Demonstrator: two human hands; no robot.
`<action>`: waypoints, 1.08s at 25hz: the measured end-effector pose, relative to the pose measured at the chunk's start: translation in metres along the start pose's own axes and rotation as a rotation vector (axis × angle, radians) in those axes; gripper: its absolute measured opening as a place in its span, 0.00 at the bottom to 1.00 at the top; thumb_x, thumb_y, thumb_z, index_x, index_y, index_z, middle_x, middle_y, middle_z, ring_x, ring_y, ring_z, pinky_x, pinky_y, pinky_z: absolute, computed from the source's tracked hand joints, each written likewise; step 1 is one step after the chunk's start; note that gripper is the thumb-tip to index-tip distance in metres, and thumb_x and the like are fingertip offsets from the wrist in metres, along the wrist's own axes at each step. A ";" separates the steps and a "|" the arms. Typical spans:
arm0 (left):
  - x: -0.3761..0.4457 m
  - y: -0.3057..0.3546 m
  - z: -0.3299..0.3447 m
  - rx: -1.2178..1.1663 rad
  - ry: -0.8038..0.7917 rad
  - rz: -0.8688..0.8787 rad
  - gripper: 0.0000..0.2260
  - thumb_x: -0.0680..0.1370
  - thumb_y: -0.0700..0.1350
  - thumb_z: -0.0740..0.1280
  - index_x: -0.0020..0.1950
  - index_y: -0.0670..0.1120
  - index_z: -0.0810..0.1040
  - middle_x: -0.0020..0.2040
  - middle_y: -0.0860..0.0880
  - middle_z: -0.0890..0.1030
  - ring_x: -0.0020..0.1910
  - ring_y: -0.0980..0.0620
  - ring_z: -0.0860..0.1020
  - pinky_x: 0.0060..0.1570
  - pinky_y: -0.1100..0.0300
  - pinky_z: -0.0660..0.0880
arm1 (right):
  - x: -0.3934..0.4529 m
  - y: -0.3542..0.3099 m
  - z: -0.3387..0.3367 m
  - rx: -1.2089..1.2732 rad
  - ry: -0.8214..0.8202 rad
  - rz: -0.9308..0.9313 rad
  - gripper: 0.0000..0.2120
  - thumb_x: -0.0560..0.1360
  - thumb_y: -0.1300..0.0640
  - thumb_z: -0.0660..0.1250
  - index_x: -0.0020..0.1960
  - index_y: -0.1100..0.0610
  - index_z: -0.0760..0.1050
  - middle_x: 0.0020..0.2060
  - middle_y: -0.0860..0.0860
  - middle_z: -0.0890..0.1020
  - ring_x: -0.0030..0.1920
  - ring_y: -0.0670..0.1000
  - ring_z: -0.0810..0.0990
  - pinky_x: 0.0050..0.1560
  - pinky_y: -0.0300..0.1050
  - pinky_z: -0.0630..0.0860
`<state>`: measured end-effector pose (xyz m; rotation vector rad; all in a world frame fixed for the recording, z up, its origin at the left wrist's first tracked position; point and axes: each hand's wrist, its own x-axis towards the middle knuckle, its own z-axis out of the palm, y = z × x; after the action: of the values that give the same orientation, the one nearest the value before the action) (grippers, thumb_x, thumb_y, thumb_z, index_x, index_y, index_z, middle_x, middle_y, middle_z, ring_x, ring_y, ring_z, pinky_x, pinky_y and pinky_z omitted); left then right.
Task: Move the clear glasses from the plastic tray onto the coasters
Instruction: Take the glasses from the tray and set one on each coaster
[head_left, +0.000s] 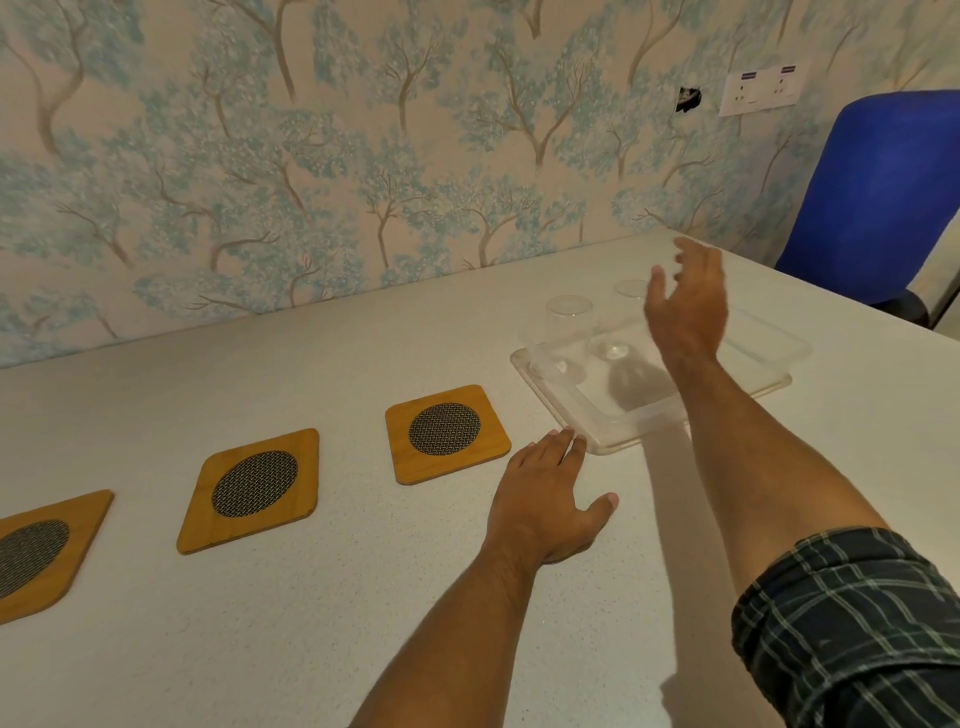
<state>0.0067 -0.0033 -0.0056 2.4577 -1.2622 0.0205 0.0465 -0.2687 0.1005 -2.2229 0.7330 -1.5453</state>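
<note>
A clear plastic tray (597, 436) lies on the white table at the right. Two clear glasses are visible in it: one at its left (567, 327) and one further back (629, 289), partly hidden by my right hand. My right hand (685, 306) hovers above the tray with fingers spread and holds nothing. My left hand (545, 499) rests flat on the table, fingertips close to the tray's near corner. Three wooden coasters with dark mesh centres lie in a row to the left: the nearest one to the tray (445, 431), a middle one (253, 488), and a far-left one (36, 553). All three are bare.
A blue office chair (878, 192) stands beyond the table's right corner. The wallpapered wall runs along the table's back edge, with a socket plate (761, 88) on it.
</note>
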 end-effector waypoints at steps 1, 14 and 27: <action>0.000 0.000 0.000 0.001 0.006 0.000 0.37 0.80 0.67 0.55 0.84 0.48 0.55 0.84 0.49 0.55 0.82 0.51 0.51 0.79 0.53 0.46 | -0.002 -0.013 0.001 0.045 -0.008 -0.104 0.17 0.80 0.52 0.64 0.67 0.56 0.74 0.59 0.55 0.77 0.52 0.53 0.80 0.48 0.48 0.79; 0.001 0.001 -0.004 0.012 -0.012 -0.004 0.40 0.78 0.69 0.54 0.83 0.47 0.57 0.83 0.49 0.58 0.81 0.49 0.56 0.80 0.49 0.52 | -0.056 -0.063 0.036 -0.118 -0.666 0.051 0.29 0.80 0.40 0.64 0.78 0.46 0.64 0.78 0.57 0.61 0.72 0.61 0.68 0.63 0.57 0.73; 0.001 0.003 -0.009 0.016 -0.074 -0.017 0.40 0.76 0.66 0.53 0.84 0.47 0.55 0.84 0.47 0.57 0.82 0.47 0.55 0.80 0.47 0.51 | -0.069 -0.064 0.042 -0.070 -0.604 0.100 0.27 0.77 0.48 0.69 0.72 0.44 0.61 0.64 0.58 0.71 0.48 0.61 0.81 0.41 0.45 0.72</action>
<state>0.0061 -0.0027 0.0038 2.5037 -1.2758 -0.0658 0.0809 -0.1773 0.0677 -2.4658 0.6938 -0.7361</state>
